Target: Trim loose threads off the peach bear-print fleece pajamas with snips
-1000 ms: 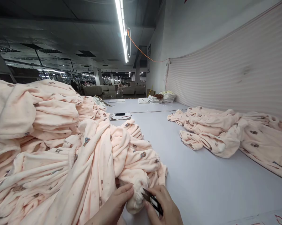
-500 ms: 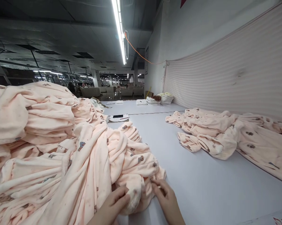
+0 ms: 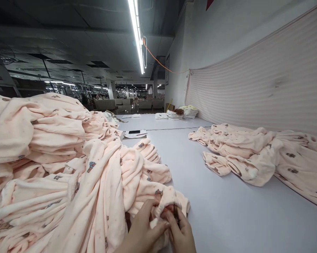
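Cuff (image 3: pixel 171 197) in hands (image 3: pixel 144 225), garment heap (image 3: pixel 58 140) crowding left, papers (image 3: pixel 135 136) beyond, garments (image 3: pixel 240 144) right

Garment pile (image 3: pixel 102 189), table's left edge: plush cloth, showing matt, napped surface. Gathered cuff (image 3: pixel 170 197), near edge: same plush, puckering into uneven ridges. Garments (image 3: pixel 240 146), right edge: matching cloth, looking soft, matt. Table (image 3: pixel 227 211): top looking smooth, pale, largely matt. Papers (image 3: pixel 128 136), toward far edge: lying smooth, white. Hanging sheet (image 3: pixel 242 95), beyond right edge: striped cloth, looking matt, rippling finely. Floor (image 3: pixel 133 109), past far edge: gleaming, glossy.
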`<state>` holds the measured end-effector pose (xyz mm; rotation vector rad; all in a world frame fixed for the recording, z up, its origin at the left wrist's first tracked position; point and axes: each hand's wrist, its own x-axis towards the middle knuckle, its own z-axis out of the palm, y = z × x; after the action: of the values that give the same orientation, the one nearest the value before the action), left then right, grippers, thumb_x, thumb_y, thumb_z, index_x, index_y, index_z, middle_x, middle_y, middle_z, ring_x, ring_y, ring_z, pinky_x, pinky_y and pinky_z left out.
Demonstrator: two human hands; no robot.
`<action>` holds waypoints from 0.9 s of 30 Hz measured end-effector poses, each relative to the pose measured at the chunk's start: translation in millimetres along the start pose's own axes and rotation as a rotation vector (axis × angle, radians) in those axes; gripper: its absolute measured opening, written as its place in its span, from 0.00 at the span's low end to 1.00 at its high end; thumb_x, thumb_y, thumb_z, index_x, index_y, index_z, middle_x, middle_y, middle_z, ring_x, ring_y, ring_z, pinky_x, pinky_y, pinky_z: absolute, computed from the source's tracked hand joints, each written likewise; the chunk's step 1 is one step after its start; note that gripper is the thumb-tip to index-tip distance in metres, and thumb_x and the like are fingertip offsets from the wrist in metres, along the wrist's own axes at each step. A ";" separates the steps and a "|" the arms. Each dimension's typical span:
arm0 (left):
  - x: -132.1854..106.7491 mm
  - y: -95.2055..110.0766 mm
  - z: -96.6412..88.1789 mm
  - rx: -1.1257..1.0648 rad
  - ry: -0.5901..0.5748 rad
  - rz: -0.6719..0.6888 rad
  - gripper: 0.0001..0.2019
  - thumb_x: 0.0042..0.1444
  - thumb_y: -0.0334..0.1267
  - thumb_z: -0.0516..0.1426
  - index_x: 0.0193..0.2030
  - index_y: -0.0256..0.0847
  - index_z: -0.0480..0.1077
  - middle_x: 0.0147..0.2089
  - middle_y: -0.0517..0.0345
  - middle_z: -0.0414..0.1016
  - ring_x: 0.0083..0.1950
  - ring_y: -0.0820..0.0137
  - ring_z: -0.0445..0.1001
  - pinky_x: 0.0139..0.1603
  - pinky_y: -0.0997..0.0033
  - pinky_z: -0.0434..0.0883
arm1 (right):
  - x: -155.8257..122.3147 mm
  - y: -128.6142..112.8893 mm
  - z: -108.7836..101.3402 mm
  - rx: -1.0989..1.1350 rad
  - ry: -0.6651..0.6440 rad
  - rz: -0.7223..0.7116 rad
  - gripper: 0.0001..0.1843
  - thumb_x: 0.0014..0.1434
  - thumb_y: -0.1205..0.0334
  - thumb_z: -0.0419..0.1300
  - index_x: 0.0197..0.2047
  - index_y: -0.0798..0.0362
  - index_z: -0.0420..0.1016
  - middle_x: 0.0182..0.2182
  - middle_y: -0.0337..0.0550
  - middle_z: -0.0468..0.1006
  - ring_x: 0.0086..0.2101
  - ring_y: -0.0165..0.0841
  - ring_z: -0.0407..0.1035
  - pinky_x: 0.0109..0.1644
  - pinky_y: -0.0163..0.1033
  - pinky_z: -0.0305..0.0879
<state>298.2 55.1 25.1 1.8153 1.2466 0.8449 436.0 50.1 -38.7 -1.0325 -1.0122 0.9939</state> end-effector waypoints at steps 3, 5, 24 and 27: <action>-0.3 -1.7 -2.3 -0.046 0.024 0.018 0.11 0.57 0.43 0.55 0.42 0.41 0.71 0.41 0.56 0.75 0.40 0.64 0.70 0.43 0.68 0.64 | -16.0 -5.2 -1.6 -0.135 0.058 -0.107 0.19 0.56 0.46 0.59 0.41 0.52 0.77 0.38 0.46 0.80 0.40 0.39 0.74 0.43 0.35 0.70; -1.1 -7.8 -7.3 -0.161 -0.044 0.015 0.13 0.59 0.46 0.53 0.39 0.40 0.73 0.37 0.56 0.75 0.39 0.65 0.70 0.42 0.69 0.65 | -15.9 -10.9 -7.6 -0.308 0.117 -0.187 0.18 0.58 0.49 0.58 0.45 0.51 0.76 0.41 0.47 0.80 0.42 0.40 0.74 0.46 0.36 0.70; -23.8 -6.0 -35.8 -1.135 -0.400 -0.243 0.16 0.54 0.31 0.58 0.51 0.39 0.73 0.39 0.54 0.79 0.41 0.69 0.75 0.48 0.70 0.66 | -34.7 -40.5 1.1 -0.579 -0.080 -0.413 0.14 0.57 0.58 0.58 0.46 0.42 0.78 0.42 0.42 0.80 0.40 0.38 0.75 0.41 0.33 0.71; -26.6 -3.6 -38.1 -1.108 -0.382 -0.225 0.14 0.54 0.32 0.59 0.48 0.38 0.74 0.38 0.54 0.79 0.41 0.69 0.75 0.49 0.69 0.65 | -34.9 -44.6 7.6 -0.628 -0.074 -0.469 0.13 0.57 0.60 0.58 0.45 0.42 0.77 0.41 0.40 0.80 0.40 0.36 0.76 0.43 0.32 0.71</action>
<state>256.4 39.1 38.0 0.8488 0.5087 0.7703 427.7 8.7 -0.1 -1.1822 -1.5939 0.3255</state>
